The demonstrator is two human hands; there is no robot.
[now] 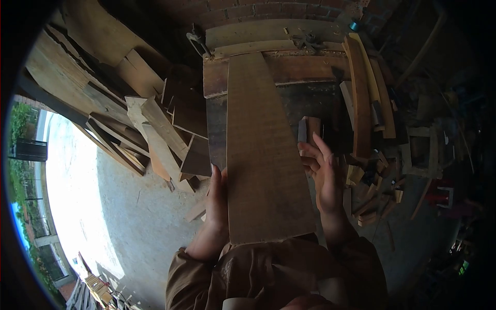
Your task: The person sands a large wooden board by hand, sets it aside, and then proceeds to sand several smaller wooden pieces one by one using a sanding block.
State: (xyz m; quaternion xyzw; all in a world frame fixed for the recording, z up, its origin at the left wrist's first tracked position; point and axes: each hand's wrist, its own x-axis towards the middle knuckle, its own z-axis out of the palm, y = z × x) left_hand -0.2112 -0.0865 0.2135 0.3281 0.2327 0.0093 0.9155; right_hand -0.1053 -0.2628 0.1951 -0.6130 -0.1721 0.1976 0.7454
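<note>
A long wooden board [263, 155], narrower at its far end, stretches from my body out over the workbench. My left hand [216, 204] is at its left edge, the thumb along the side and the other fingers hidden behind or under the wood. On the opposite side, my right hand [326, 178] is raised beside the right edge, its fingers apart and nothing held in them. Just beyond those fingers, a small wooden block [311, 127] with a dark face sits on the dark bench surface [302, 103].
Planks and offcuts [160, 124] lean in a pile at the left. Long curved strips [357, 98] lie on the bench's right side. A clamp [197, 40] stands at the back left corner. Scrap pieces [374, 194] litter the concrete floor [150, 222] at right.
</note>
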